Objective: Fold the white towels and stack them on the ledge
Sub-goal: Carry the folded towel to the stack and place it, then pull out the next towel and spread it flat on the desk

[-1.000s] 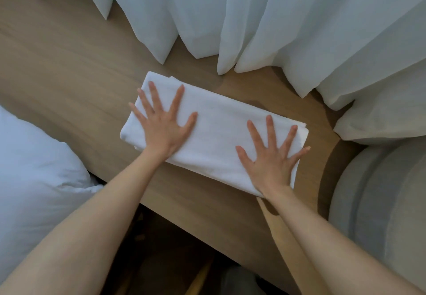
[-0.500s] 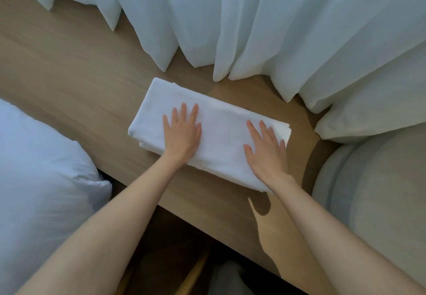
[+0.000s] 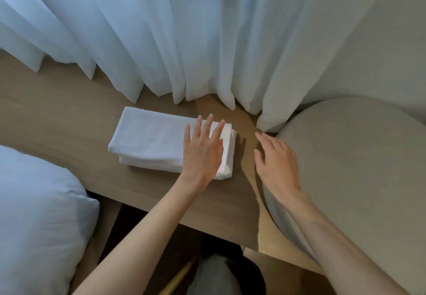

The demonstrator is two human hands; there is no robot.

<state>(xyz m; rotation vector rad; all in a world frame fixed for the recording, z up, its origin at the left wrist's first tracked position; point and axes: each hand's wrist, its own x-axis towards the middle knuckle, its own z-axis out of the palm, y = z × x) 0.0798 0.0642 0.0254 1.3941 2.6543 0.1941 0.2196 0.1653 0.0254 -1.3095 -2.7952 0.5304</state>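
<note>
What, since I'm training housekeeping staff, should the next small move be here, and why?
Probably lift the left hand off the folded white cloth towel. The towel lies flat and folded on the light brown wooden ledge, the left hand's straight fingers only rest on its right end, and the right hand is open beside it, off the cloth.

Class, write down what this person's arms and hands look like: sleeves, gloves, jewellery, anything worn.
Nothing worn is visible. The left forearm and right forearm are bare down to the picture's lower edge, with no sleeve or cuff showing. The left hand and right hand have no gloves, and no watch, bracelet or ring shows. The visible nails look short.
</note>
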